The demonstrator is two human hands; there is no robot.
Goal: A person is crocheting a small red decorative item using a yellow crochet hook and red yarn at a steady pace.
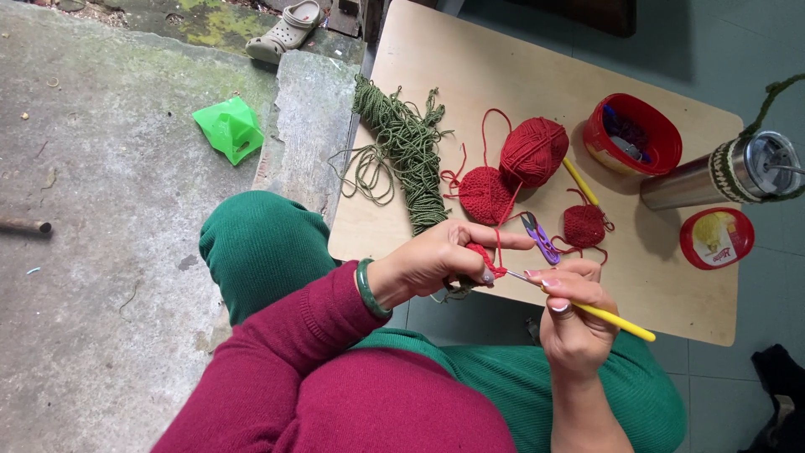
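My left hand (440, 260) pinches a small red crochet piece (485, 262) at the near edge of the wooden table (470, 59), with red yarn running up from it. My right hand (574, 323) holds a yellow-handled crochet hook (616, 320) whose metal tip meets that piece. The strand leads to a ball of red yarn (534, 151). A flat red crocheted round (485, 195) and a smaller red crocheted piece (584, 225) lie on the table. Purple snips (541, 238) rest just beyond my fingers.
A skein of olive green yarn (411, 155) lies at the table's left side. A red tub (633, 134), its red lid (715, 237), a steel flask (721, 174) and another yellow hook (580, 181) sit to the right. On the concrete are a green bag (229, 127) and a sandal (287, 29).
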